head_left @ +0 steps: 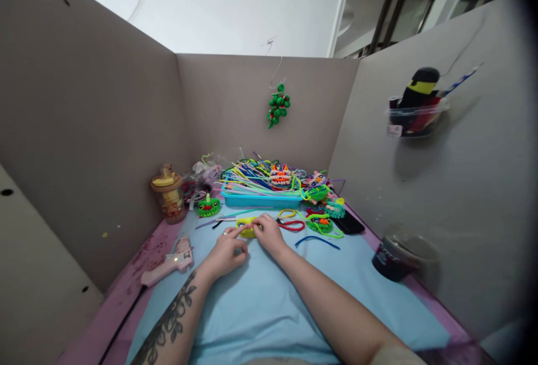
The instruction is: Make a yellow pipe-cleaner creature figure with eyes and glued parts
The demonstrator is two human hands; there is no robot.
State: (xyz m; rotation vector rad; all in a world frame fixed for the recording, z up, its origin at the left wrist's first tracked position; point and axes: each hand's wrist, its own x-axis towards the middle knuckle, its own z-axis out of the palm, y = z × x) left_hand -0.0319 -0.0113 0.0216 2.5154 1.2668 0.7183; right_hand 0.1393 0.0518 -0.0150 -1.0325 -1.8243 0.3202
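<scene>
A small yellow fuzzy pipe-cleaner piece [244, 223] lies flat on the blue cloth, partly covered by my fingers. My left hand [229, 250] reaches it with a stretched index finger, its thumb apart. My right hand [268, 234] is closed over the piece's right side, fingertips pinched on it. Just right of that hand are red-handled scissors [292, 225] and a yellow ring [287, 213]. Loose pipe cleaners [216, 221] lie behind and left of the yellow piece. A dark blue pipe-cleaner strip [318, 241] is to the right.
A turquoise tray [263, 202] heaped with pipe cleaners stands at the back. A pink glue gun [168, 266] and lidded cup [168, 194] are left. Green figures [209, 206], a black phone [351, 223] and a dark tub [393, 258] are around. Grey panels [260, 141] enclose the table.
</scene>
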